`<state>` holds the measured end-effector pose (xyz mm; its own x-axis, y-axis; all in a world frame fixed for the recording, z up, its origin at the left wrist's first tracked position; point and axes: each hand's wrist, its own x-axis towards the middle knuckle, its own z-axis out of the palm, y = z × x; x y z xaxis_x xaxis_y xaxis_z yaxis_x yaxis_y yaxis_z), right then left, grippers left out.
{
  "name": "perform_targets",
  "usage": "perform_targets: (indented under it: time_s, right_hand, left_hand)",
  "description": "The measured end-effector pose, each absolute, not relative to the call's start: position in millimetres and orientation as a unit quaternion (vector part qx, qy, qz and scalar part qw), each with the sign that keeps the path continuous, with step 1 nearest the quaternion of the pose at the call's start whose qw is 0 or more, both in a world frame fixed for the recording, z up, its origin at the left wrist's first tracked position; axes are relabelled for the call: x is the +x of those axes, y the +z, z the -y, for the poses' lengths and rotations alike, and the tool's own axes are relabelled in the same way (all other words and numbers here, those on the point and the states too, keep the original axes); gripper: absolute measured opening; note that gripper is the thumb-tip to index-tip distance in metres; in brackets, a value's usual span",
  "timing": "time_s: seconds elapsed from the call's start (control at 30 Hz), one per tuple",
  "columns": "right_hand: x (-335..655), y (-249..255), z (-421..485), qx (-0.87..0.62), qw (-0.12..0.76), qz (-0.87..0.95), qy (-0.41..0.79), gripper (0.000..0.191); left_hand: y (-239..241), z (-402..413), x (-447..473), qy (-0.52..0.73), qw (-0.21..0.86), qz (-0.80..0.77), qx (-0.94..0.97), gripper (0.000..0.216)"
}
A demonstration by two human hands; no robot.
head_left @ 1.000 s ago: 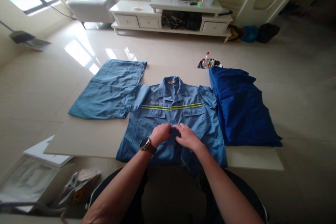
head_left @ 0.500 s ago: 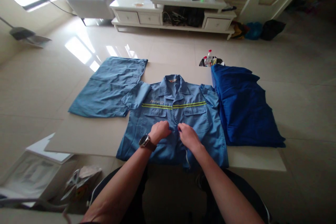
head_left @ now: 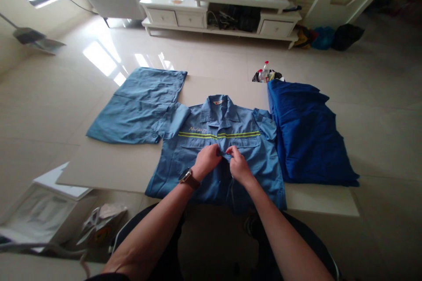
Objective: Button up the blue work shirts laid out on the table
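A light blue work shirt with a yellow reflective chest stripe lies face up on a low beige board. My left hand, with a watch at the wrist, pinches the shirt's front placket just below the stripe. Right beside it, my right hand pinches the other edge of the placket. Both hands are closed on the fabric at the shirt's middle, fingertips almost touching.
A light blue folded garment lies left of the shirt, partly off the board. A dark blue garment pile lies on the right. A bottle and small items sit behind it. A white box and bag stand at lower left; a TV cabinet stands at the back.
Both hands have moved up the shirt's front, from the lower middle to just under the reflective stripe, still pinching the placket.
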<state>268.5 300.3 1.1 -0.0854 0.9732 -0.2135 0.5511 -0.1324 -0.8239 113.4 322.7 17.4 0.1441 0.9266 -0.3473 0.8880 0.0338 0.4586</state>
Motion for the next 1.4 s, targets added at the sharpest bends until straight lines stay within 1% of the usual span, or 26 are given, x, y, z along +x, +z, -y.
perform_targets:
  time_s: [0.07, 0.17, 0.33, 0.5, 0.6, 0.7, 0.77, 0.83, 0.9, 0.97, 1.1, 1.23, 1.3, 1.37, 1.4]
  right_hand:
    - [269, 6, -300, -0.649, 0.219, 0.612, 0.394, 0.022]
    - [270, 10, -300, -0.649, 0.182, 0.644, 0.361, 0.02]
    - [272, 9, -300, -0.653, 0.152, 0.661, 0.337, 0.026]
    - [270, 9, -301, -0.69, 0.116, 0.654, 0.287, 0.031]
    - [271, 11, -304, -0.707, 0.12, 0.65, 0.251, 0.029]
    - [272, 11, -304, -0.697, 0.101, 0.668, 0.239, 0.016]
    - [272, 11, -304, -0.68, 0.086, 0.686, 0.244, 0.01]
    - [272, 10, -303, -0.653, 0.104, 0.709, 0.246, 0.014]
    - [273, 11, -304, -0.626, 0.152, 0.723, 0.251, 0.019]
    - [273, 12, -304, -0.609, 0.203, 0.717, 0.272, 0.021]
    - [274, 13, -305, -0.605, 0.27, 0.672, 0.332, 0.014]
    - [274, 15, -306, -0.602, 0.313, 0.634, 0.371, 0.025]
    - [273, 17, -306, -0.593, 0.329, 0.625, 0.387, 0.025]
    - [273, 19, -305, -0.6, 0.317, 0.624, 0.388, 0.022]
    - [272, 20, -305, -0.61, 0.297, 0.63, 0.379, 0.02]
  left_hand:
    - [17, -325, 113, 0.058, 0.309, -0.652, 0.69, 0.015]
    - [17, -328, 112, 0.09, 0.324, -0.648, 0.684, 0.017]
    - [17, -332, 109, 0.123, 0.377, -0.615, 0.681, 0.021]
    - [15, -332, 107, 0.127, 0.398, -0.596, 0.685, 0.025]
    - [13, -329, 104, 0.091, 0.399, -0.579, 0.705, 0.028]
    - [12, -326, 99, 0.016, 0.376, -0.588, 0.716, 0.026]
    - [12, -324, 96, -0.032, 0.383, -0.583, 0.716, 0.023]
    - [13, -324, 95, -0.057, 0.393, -0.576, 0.715, 0.021]
    - [14, -325, 96, -0.055, 0.388, -0.59, 0.706, 0.016]
    - [15, -326, 98, -0.031, 0.37, -0.62, 0.691, 0.019]
    - [15, -328, 106, 0.027, 0.321, -0.67, 0.669, 0.027]
    - [19, -326, 113, 0.041, 0.288, -0.69, 0.663, 0.022]
    - [22, -325, 116, 0.041, 0.275, -0.696, 0.662, 0.018]
    - [22, -324, 118, 0.043, 0.268, -0.695, 0.665, 0.017]
    - [22, -324, 118, 0.044, 0.269, -0.693, 0.667, 0.017]
